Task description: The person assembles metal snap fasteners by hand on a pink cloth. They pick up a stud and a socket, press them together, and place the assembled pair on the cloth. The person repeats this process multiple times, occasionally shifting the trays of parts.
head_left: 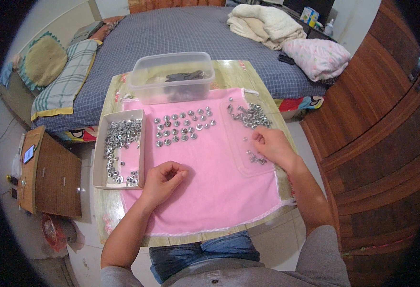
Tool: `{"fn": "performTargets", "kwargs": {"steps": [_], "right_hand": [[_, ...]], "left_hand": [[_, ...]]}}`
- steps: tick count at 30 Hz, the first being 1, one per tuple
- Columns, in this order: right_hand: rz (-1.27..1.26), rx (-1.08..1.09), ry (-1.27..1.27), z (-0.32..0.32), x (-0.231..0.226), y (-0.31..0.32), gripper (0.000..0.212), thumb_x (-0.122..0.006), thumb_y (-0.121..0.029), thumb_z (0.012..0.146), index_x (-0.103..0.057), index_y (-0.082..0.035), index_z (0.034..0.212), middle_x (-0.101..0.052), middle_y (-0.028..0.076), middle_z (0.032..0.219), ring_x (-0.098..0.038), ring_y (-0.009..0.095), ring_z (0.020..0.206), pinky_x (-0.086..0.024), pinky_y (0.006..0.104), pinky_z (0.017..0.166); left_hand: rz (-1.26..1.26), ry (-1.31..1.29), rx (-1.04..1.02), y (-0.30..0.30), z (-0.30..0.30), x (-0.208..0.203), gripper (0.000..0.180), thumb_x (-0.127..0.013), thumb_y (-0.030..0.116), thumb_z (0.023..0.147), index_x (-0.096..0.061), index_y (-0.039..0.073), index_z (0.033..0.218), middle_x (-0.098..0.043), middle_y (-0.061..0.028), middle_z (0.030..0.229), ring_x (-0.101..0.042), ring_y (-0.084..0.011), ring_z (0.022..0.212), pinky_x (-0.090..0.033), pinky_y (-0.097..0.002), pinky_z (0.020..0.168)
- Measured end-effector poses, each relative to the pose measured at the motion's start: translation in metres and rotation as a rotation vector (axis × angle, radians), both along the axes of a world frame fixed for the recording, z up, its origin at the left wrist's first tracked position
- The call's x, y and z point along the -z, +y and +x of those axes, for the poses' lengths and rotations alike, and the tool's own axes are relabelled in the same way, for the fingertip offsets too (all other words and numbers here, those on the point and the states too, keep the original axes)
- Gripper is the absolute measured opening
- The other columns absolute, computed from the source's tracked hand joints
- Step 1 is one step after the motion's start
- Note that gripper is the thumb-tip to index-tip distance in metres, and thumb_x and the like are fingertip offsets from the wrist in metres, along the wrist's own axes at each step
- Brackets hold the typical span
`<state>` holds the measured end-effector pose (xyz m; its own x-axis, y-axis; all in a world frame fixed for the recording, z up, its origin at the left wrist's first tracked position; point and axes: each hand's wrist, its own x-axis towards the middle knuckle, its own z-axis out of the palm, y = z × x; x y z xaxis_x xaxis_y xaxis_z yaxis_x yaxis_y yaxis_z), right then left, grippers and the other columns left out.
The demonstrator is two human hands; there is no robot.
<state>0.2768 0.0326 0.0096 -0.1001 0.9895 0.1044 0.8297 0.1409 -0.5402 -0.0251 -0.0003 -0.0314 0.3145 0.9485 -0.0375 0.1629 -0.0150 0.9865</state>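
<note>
My left hand (pixel 164 181) rests low over the pink cloth (pixel 215 201), just right of the open white box (pixel 96 162). Its thumb and fingers are curled together; whatever they may hold is hidden. Inside that box lie many small ring-shaped metal pieces (pixel 124 134). Over the clear plastic lid (pixel 237 150) at the right, my right hand (pixel 273 146) is closed in a pinch, with its fingertips hiding what is between them. The lid holds a heap of small shiny metal parts (pixel 252 115) and a smaller cluster (pixel 255 158). Several rows of round metal pieces (pixel 176 123) stand on the cloth between the hands.
A translucent plastic tub (pixel 171 91) with dark contents stands at the table's far edge. Beyond is a bed with a checked cover (pixel 167 33). A wooden cabinet (pixel 57 174) stands at the left, a dark wooden wardrobe (pixel 368 134) at the right.
</note>
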Motion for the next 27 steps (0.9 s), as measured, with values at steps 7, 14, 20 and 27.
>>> {"fn": "performTargets", "kwargs": {"steps": [7, 14, 20, 27], "right_hand": [[-0.300, -0.053, 0.737, -0.031, 0.001, 0.008, 0.008, -0.056, -0.005, 0.075, -0.058, -0.001, 0.081, -0.058, 0.003, 0.072, -0.053, 0.008, 0.061, -0.044, 0.0200, 0.056], [-0.533, -0.233, 1.120, -0.103, 0.002, 0.000, 0.012, -0.057, -0.010, 0.077, -0.056, -0.002, 0.085, -0.059, 0.005, 0.075, -0.055, 0.009, 0.064, -0.044, 0.0191, 0.057], [-0.655, -0.214, 1.247, -0.116, 0.035, 0.000, 0.012, -0.057, -0.011, 0.077, -0.053, -0.004, 0.086, -0.059, 0.004, 0.075, -0.054, 0.009, 0.063, -0.040, 0.0181, 0.053], [-0.644, -0.240, 1.231, -0.113, 0.037, -0.003, 0.012, -0.056, -0.012, 0.077, -0.053, -0.004, 0.085, -0.059, 0.004, 0.074, -0.053, 0.009, 0.060, -0.040, 0.0194, 0.052]], "left_hand": [[0.054, 0.087, -0.004, 0.002, -0.004, 0.007, 0.014, -0.058, 0.012, 0.079, -0.060, 0.001, 0.087, -0.060, -0.0024, 0.074, -0.054, -0.0072, 0.069, -0.045, -0.0218, 0.064], [0.065, 0.069, 0.020, 0.001, -0.006, 0.006, 0.015, -0.058, 0.011, 0.080, -0.058, -0.001, 0.089, -0.059, -0.0006, 0.077, -0.052, -0.0045, 0.070, -0.045, -0.0187, 0.063], [-0.012, 0.013, 0.001, -0.001, -0.003, 0.002, 0.015, -0.058, 0.013, 0.078, -0.060, 0.001, 0.087, -0.061, -0.0052, 0.078, -0.055, -0.0083, 0.073, -0.045, -0.0232, 0.065], [0.030, 0.023, 0.040, 0.000, -0.006, 0.002, 0.016, -0.058, 0.012, 0.080, -0.059, 0.000, 0.089, -0.059, -0.0007, 0.077, -0.052, -0.0045, 0.072, -0.044, -0.0194, 0.063]]}}
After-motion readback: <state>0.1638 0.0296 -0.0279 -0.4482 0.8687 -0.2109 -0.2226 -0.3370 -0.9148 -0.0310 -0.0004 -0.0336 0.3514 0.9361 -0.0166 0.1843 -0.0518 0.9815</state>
